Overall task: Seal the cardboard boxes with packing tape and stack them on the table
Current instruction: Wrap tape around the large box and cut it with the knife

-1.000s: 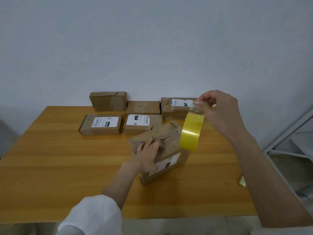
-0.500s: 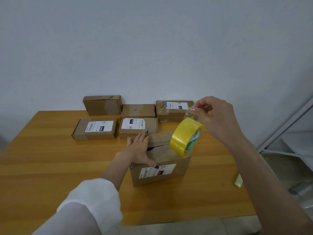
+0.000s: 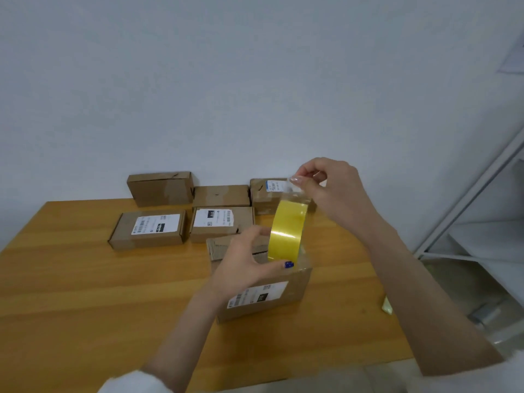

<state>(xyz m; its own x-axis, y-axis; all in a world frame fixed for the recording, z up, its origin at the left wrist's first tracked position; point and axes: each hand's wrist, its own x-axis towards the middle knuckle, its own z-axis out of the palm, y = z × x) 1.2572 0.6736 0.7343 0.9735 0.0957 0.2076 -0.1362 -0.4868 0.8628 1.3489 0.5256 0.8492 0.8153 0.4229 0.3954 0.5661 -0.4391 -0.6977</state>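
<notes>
From my end the largest thing is the plain, matte grey wall (image 3: pixel 198 80), then the bench (image 3: pixel 85 293), a smooth orange-yellow wooden top with long grain bands. A white metal shelf frame (image 3: pixel 467 194) slants up on the right. Five flat, closed cardboard boxes (image 3: pixel 150 231) lie at the bench's back, some with white printed labels. Nearer, in the middle, the open box (image 3: pixel 263 302) of creased brown corrugated card stands with a flap raised and a label on its near face. Above it the left grip (image 3: pixel 243 265) curls round the lower edge of the tape roll (image 3: pixel 287 234), a glossy yellow ring held upright. The right grip (image 3: pixel 331 191) pinches the clear tape end (image 3: pixel 295 191) above the roll. A small pale scrap (image 3: pixel 387 307) lies at the bench's right edge.
</notes>
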